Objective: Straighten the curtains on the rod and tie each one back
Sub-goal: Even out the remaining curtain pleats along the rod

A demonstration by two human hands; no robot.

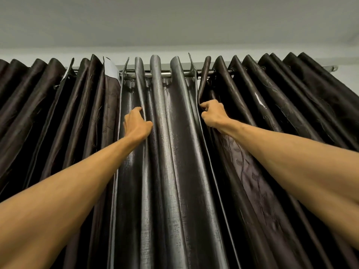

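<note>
Hanging from a thin silver metal rod [167,75] just under the pale ceiling [174,20] are three dark, glossy curtains, all gathered in deep vertical folds. The middle one, a grey-black textured curtain panel [171,152], threads onto the rod through eyelets; its three rounded fold tops rise above the rod, and its sheen is strongest below the rod's bare centre stretch. To the left of that stretch hangs a dark brown satin curtain [58,105], with a pale lining patch [110,69] showing at its inner top edge beside the rod. To the right hangs a dark brown curtain with a faint embossed pattern [272,105], running out to the rod's right end bracket [333,68].

Left hand [137,123]: below the rod, left of centre, fingers curled round the leftmost fold of the grey-black panel, thumb on the front of it. Right hand [212,113]: below the rod, right of centre, closed in a fist on the inner edge of the patterned curtain, where it meets the panel's right hem. Both forearms are bare and reach upward.
</note>
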